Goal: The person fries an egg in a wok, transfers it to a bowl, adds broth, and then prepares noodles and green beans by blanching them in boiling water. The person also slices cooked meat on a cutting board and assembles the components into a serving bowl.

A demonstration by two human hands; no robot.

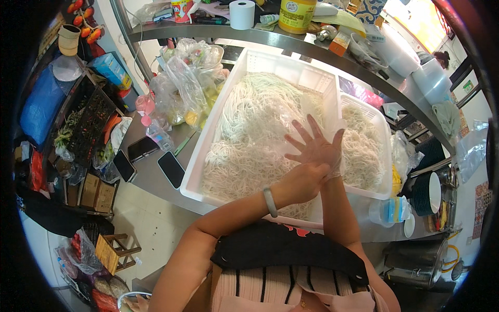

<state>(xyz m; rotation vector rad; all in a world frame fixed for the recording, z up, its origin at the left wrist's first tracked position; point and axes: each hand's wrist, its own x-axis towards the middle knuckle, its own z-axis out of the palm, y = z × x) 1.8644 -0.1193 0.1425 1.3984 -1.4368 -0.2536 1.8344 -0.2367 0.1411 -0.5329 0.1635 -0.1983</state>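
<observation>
My right hand [321, 150] wears a thin clear plastic glove, its fingers spread wide over the noodles. My left hand [310, 181], with a pale bangle [270, 202] on its wrist, pinches the glove's cuff [334, 171] at my right wrist. Beneath both hands stands a large white plastic crate [210, 128] filled with pale thin noodles [257, 101]. A clear plastic film seems to cover part of them. Against its right side sits a smaller white basket [386, 156], also holding noodles [360, 152].
Three phones [171, 169] lie left of the crate, near a plastic bottle [158, 134] and filled plastic bags [183, 85]. A metal shelf [265, 39] spans the far side, bearing a paper roll [242, 15] and a yellow-lidded jar [297, 15]. Stacked bowls [427, 194] stand at right; a wooden stool [113, 251] at lower left.
</observation>
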